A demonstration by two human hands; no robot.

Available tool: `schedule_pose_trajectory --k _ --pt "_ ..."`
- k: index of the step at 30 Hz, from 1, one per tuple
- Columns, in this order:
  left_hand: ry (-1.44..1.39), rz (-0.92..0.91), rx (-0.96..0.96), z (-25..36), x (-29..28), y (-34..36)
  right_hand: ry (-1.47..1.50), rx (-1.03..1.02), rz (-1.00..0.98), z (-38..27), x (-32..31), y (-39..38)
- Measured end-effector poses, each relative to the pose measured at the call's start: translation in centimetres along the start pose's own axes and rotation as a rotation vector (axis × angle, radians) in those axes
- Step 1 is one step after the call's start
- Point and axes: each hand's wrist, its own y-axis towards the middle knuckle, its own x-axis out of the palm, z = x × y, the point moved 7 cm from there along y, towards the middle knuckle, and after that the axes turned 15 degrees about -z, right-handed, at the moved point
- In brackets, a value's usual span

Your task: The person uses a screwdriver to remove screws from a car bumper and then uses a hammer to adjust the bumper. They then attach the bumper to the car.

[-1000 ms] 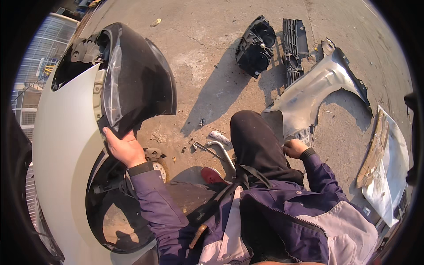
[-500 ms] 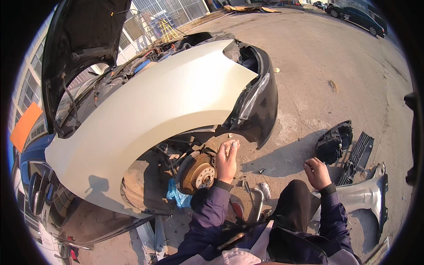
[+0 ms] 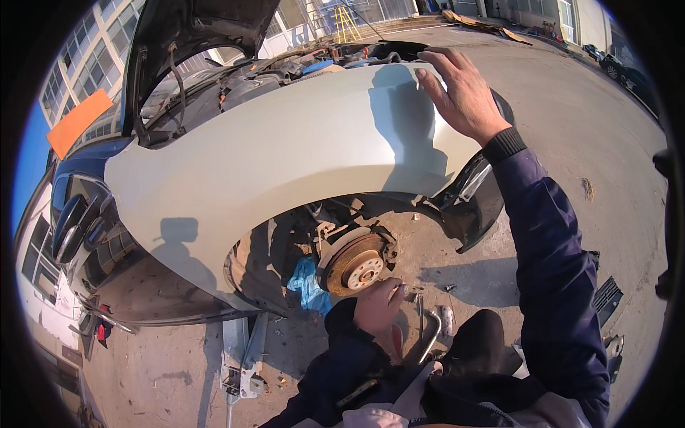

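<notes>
A cream car fender [image 3: 278, 143] covers the front side of the car above the wheel arch. My right hand [image 3: 467, 96] is raised over the fender's front top corner, fingers stretched and thumb apart. Whether it touches the panel I cannot tell. Low in front of me, my left hand [image 3: 379, 305] has its fingers curled together, near the brake disc [image 3: 357, 264]. Something small and pale shows at its fingertips, too small to name. The wheel is off, so the disc is bare in the arch. A blue plastic bag [image 3: 308, 287] lies beside the disc.
The black hood [image 3: 196, 50] stands raised over the engine bay. A jack [image 3: 242, 357] is on the ground beneath the car's side. A bent metal bar [image 3: 429, 335] lies by my knee, and removed parts, including a black grille [image 3: 606, 299], lie at the right.
My right hand has risen from low on the right to the fender's front corner. My left hand has come down and closed up. The view has shifted right relative to the scene's left side.
</notes>
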Motion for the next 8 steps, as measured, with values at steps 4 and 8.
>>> schedule_pose_trajectory --k 4,8 --pt "0.211 0.03 0.088 1.6 0.3 -1.6 0.223 0.096 -0.254 3.1 8.2 5.4" --pt "0.293 -0.111 -0.017 -0.7 3.8 -2.8 0.057 0.16 -0.246 7.0 9.9 8.6"
